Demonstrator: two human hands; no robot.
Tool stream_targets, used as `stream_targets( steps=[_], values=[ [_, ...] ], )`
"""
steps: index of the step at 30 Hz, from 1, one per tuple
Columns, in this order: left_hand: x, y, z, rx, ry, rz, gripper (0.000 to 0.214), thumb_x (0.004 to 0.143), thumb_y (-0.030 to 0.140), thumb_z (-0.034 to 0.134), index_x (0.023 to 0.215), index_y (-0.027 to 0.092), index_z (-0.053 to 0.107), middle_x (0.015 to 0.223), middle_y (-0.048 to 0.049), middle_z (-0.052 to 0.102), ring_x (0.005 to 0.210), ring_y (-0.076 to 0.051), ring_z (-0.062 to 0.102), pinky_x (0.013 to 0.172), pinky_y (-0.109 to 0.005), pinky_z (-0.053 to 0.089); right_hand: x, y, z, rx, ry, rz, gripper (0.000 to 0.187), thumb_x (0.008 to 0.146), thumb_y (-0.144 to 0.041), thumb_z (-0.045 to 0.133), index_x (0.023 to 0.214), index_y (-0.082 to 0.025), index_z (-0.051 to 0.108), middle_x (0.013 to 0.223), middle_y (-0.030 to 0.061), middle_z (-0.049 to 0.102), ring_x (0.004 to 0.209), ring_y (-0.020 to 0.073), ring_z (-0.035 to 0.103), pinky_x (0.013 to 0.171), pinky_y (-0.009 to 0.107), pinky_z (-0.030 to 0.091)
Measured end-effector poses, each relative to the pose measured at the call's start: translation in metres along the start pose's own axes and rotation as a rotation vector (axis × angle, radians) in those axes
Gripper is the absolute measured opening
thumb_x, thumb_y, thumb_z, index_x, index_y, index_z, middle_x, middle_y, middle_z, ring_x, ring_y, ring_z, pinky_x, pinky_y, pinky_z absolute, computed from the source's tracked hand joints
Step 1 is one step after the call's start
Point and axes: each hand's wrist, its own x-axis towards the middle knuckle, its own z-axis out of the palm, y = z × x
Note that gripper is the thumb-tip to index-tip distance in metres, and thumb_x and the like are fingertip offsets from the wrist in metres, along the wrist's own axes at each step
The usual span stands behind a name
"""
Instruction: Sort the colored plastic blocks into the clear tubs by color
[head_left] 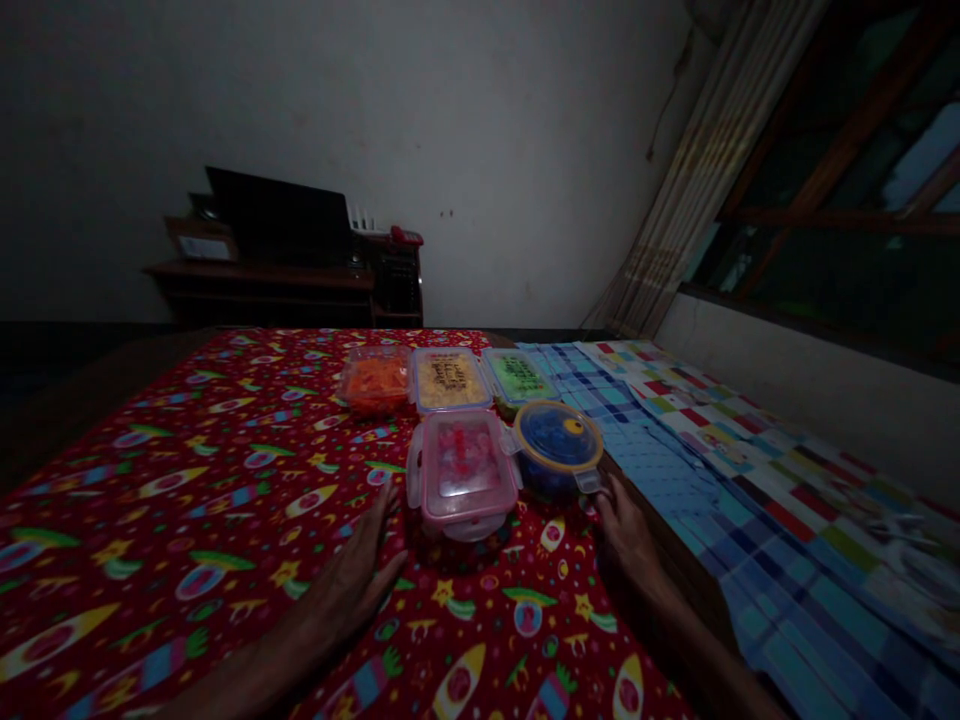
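My left hand (365, 572) lies flat and open on the red rocket-print cloth (187, 500), just left of a pink-lidded clear box (463, 470) holding pink pieces. My right hand (628, 525) rests on the cloth with fingers stretched toward the clip of a round blue-lidded container (557, 442); it holds nothing. Behind these stand three more boxes in a row: one with orange contents (375, 380), one with yellow contents (450, 378), one with green contents (517, 375).
A blue checked cloth (675, 470) and a multicoloured patchwork cloth (787, 470) cover the surface to the right, beside a low wall under a window. A dark wooden desk (262, 280) with a laptop stands against the far wall. The room is dim.
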Motion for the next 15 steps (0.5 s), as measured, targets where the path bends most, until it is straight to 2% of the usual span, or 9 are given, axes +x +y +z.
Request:
stream_targets(
  steps=[3, 6, 11, 15],
  values=[
    [-0.019, -0.013, -0.002, 0.203, 0.024, 0.101, 0.070, 0.093, 0.032, 0.041, 0.152, 0.027, 0.003, 0.153, -0.0110, 0.031, 0.133, -0.030, 0.041, 0.104, -0.045, 0.044, -0.024, 0.005, 0.008, -0.218, -0.085, -0.212, 0.043, 0.091, -0.030, 0.033, 0.122, -0.016, 0.060, 0.123, 0.0159, 0.063, 0.117, 0.0266, 0.057, 0.102, 0.046, 0.044],
    [-0.029, -0.018, -0.001, 0.316, 0.013, 0.193, 0.063, 0.094, 0.028, 0.038, 0.152, 0.026, 0.012, 0.152, -0.0092, 0.035, 0.133, -0.028, 0.042, 0.107, -0.043, 0.042, -0.036, 0.020, 0.013, -0.405, -0.096, -0.366, 0.045, 0.090, -0.026, 0.034, 0.124, -0.012, 0.059, 0.129, 0.0175, 0.059, 0.126, 0.0275, 0.050, 0.106, 0.047, 0.041],
    [-0.036, -0.007, -0.004, 0.410, -0.013, 0.259, 0.051, 0.095, 0.026, 0.035, 0.145, 0.017, 0.036, 0.148, -0.0132, 0.041, 0.134, -0.028, 0.041, 0.109, -0.043, 0.040, -0.038, 0.049, 0.011, -0.536, -0.083, -0.392, 0.047, 0.090, -0.023, 0.029, 0.125, -0.013, 0.059, 0.130, 0.0181, 0.058, 0.123, 0.0285, 0.052, 0.103, 0.050, 0.043],
    [-0.038, 0.003, -0.009, 0.387, -0.026, 0.250, 0.049, 0.095, 0.027, 0.034, 0.142, 0.014, 0.042, 0.148, -0.0129, 0.041, 0.135, -0.027, 0.038, 0.110, -0.044, 0.039, -0.034, 0.048, 0.007, -0.556, -0.076, -0.425, 0.047, 0.085, -0.017, 0.031, 0.120, -0.013, 0.061, 0.124, 0.0190, 0.061, 0.119, 0.0286, 0.055, 0.101, 0.050, 0.045]
  ],
)
